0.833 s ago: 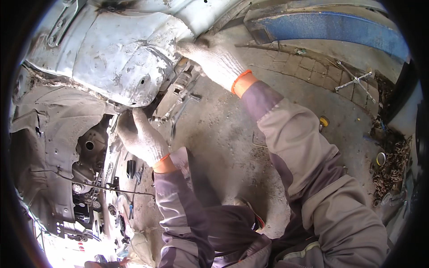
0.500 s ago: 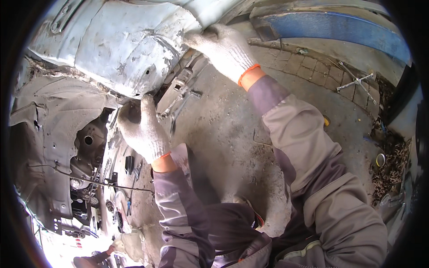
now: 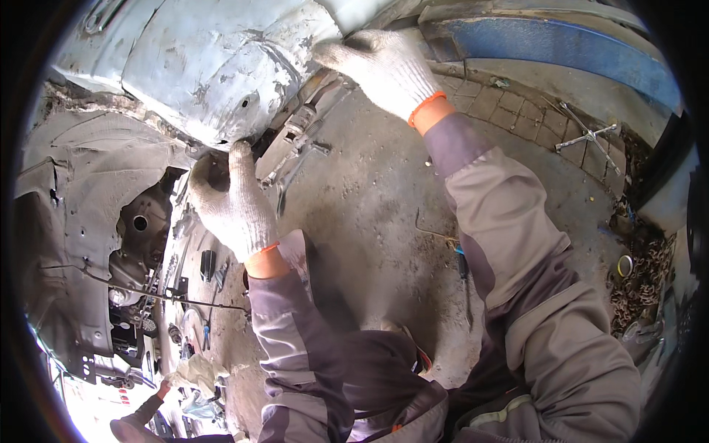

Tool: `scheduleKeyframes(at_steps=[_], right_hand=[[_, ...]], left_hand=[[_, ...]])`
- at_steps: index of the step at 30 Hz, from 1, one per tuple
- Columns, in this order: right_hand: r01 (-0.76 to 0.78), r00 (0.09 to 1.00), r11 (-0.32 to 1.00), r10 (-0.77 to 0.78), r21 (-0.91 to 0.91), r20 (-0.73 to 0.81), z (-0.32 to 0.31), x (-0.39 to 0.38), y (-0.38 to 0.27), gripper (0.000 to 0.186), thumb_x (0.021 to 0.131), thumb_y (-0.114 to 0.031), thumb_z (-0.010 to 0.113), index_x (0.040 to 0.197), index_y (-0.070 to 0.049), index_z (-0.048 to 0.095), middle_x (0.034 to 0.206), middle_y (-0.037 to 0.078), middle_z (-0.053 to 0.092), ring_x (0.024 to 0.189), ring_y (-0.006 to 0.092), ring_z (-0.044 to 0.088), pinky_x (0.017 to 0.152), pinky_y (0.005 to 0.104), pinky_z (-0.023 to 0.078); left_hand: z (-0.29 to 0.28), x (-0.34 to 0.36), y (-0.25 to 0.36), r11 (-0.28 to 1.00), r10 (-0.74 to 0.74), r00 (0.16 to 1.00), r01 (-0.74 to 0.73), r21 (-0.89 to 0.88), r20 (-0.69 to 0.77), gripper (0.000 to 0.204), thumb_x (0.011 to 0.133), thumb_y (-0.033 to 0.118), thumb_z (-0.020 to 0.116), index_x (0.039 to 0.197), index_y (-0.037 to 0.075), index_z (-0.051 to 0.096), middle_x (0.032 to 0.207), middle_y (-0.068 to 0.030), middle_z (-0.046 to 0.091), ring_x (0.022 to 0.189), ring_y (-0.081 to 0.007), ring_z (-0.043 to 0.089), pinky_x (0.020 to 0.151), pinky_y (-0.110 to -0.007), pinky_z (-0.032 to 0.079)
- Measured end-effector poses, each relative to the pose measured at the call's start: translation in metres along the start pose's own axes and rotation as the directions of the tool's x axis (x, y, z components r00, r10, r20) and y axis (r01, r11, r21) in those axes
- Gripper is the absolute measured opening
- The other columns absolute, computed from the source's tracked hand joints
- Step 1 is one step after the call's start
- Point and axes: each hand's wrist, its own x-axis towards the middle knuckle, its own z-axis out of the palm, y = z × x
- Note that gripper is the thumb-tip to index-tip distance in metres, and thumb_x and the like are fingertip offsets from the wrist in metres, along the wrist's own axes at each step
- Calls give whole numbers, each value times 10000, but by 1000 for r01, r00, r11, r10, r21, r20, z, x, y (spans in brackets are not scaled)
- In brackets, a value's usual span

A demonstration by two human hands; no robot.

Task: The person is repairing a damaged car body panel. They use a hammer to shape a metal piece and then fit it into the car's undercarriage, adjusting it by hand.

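A dented pale blue-grey car body panel (image 3: 214,70) with chipped paint and a small hole spans the upper left. My left hand (image 3: 235,207), in a white knit glove, grips its lower edge, thumb on the outer face and fingers curled underneath, mostly hidden. At the panel's right end, my right hand (image 3: 388,72), gloved alike, is closed on the edge; its fingertips are partly out of sight. Just beyond my left hand, a jack-like metal tool (image 3: 299,122) and a wrench (image 3: 288,177) lie on the floor below the panel.
An opened wheel well (image 3: 81,199) lies to the left. Near the right wall are a cross-shaped lug wrench (image 3: 588,136), a rusty chain heap (image 3: 642,288) and a tape roll (image 3: 625,266). A screwdriver (image 3: 462,262) lies by my right forearm. Another person's arm (image 3: 148,410) shows lower left.
My right hand and the panel's right end have shifted slightly right. My left hand sits a little higher and further left, still gripping. The other person's arm, lower left, has moved.
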Motion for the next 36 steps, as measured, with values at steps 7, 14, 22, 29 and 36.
scheduleKeyframes(at_steps=[7, 14, 22, 29, 36], right_hand=[[-284, 959, 877, 265, 387, 103, 8, -15, -23, 484, 957, -487, 764, 1090, -22, 790, 819, 0, 672, 662, 71, 568, 573, 245, 474], [-251, 950, 797, 311, 549, -17, 35, -18, -30, 435, 957, -420, 765, 949, 14, 797, 735, 37, 736, 643, 137, 657, 583, 300, 500], [-387, 902, 627, 409, 676, 137, 31, -24, -37, 462, 1007, -386, 733, 1157, 50, 759, 1010, 61, 753, 893, 104, 613, 817, 294, 507], [-390, 905, 675, 407, 626, 124, 29, -26, -45, 498, 1012, -426, 719, 1170, 46, 753, 1008, 47, 756, 910, 89, 614, 820, 281, 502], [-343, 932, 675, 329, 654, 149, 33, -26, -34, 524, 1022, -444, 703, 1262, 21, 712, 1035, 46, 744, 890, 87, 641, 782, 265, 508]], left_hand=[[11, -7, 4, 974, -12, 995, -11, -224, -101, 717, 950, 131, 789, 1522, -59, 400, 1431, -226, 543, 1229, -275, 598, 1043, -400, 525], [12, -11, 30, 976, 73, 988, -42, -212, 139, 716, 989, 195, 745, 1556, -84, 408, 1543, -238, 511, 1396, -266, 509, 1186, -375, 378], [11, -1, 33, 997, 40, 998, -37, -65, 49, 752, 940, 153, 779, 1551, -79, 407, 1403, -207, 623, 1226, -227, 634, 1055, -336, 499], [11, -4, 38, 998, 30, 999, -28, -54, 36, 733, 923, 157, 803, 1528, -66, 454, 1328, -176, 675, 1133, -203, 669, 1005, -322, 523], [11, -2, 30, 996, 20, 996, -12, -91, 90, 673, 961, 189, 782, 1507, -65, 480, 1364, -175, 665, 1181, -201, 653, 1033, -327, 507]])
